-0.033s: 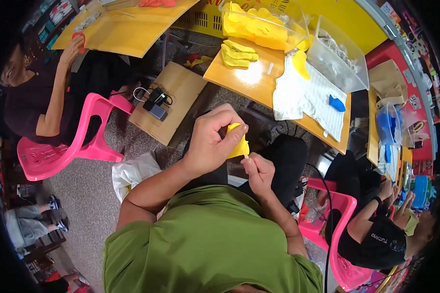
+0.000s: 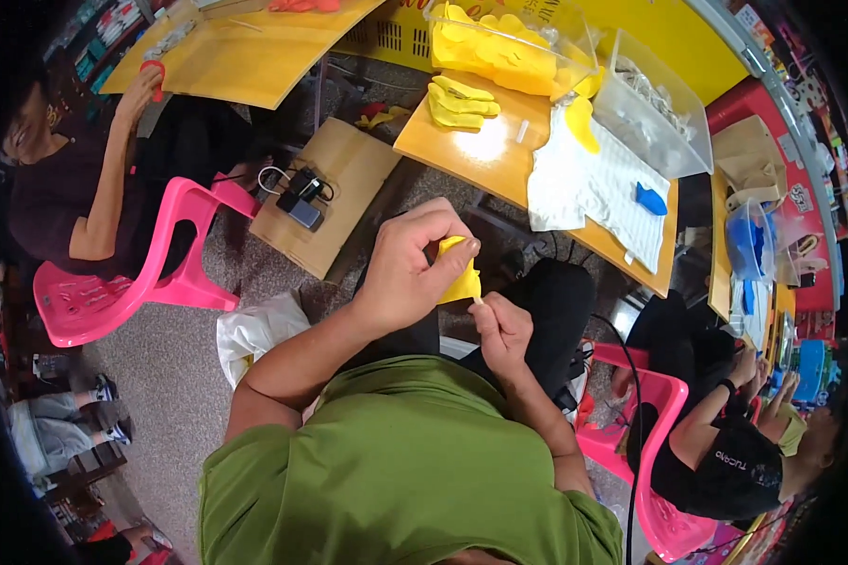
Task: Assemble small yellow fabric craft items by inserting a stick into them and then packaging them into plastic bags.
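My left hand is closed round a limp yellow piece, thumb on top. Part of the piece lies hidden in the palm. Just below its lower corner, my right hand pinches a small pale stub that touches the yellow edge. Whether the stub is fixed to the piece, I cannot tell. Both hands are held together over my lap, apart from the table. More flat yellow pieces lie stacked on the wooden table ahead.
A clear bin of yellow pieces and another clear bin stand at the table's back. A white cloth carries a blue piece. At left are a cardboard box with chargers and a seated person; another person sits right.
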